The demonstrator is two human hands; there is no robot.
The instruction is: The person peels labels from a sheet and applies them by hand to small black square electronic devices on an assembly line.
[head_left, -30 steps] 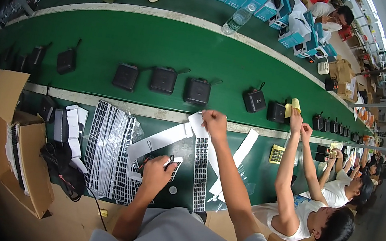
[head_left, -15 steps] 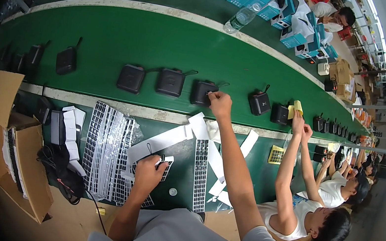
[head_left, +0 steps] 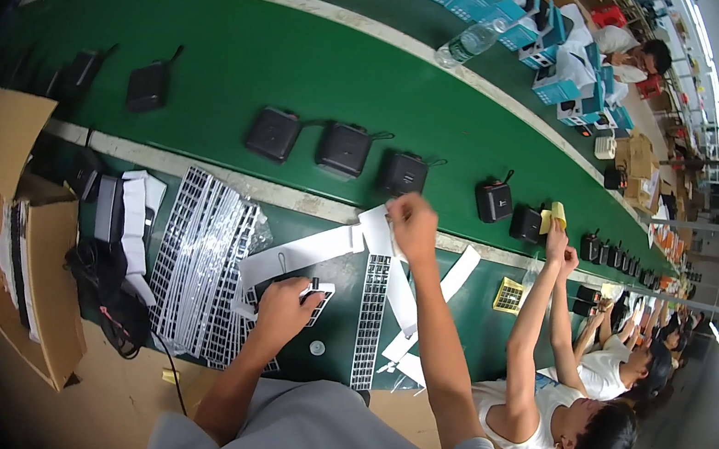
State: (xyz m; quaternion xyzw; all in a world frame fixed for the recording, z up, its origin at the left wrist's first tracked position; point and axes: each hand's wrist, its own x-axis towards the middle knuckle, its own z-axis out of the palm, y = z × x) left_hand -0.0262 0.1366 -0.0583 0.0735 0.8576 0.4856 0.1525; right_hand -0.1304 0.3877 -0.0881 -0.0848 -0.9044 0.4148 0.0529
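Note:
My left hand [head_left: 285, 308] is closed on a small piece of label sheet [head_left: 321, 304], white with dark squares, above the near table. A thin dark loop sticks up beside its knuckles; what it belongs to is hidden under the hand. My right hand [head_left: 415, 228], slightly blurred, has its fingers pinched together over the belt's near edge. Anything between its fingertips is too small to make out. Just beyond it, apart from the fingers, stands a black boxy device [head_left: 404, 174] with a wrist loop and a small light mark on its face.
More black devices [head_left: 344, 149] stand along the green belt [head_left: 246, 50]. Several label sheets [head_left: 200, 266], a long label strip [head_left: 370, 319] and white paper strips [head_left: 303, 258] cover the table. An open carton [head_left: 61, 291] stands at left. A co-worker's hands [head_left: 559, 245] hold yellow paper at right.
My right hand has drawn back toward me from the black device, which now shows a light mark. My left hand keeps its hold on the label sheet piece. The whole view has shifted slightly.

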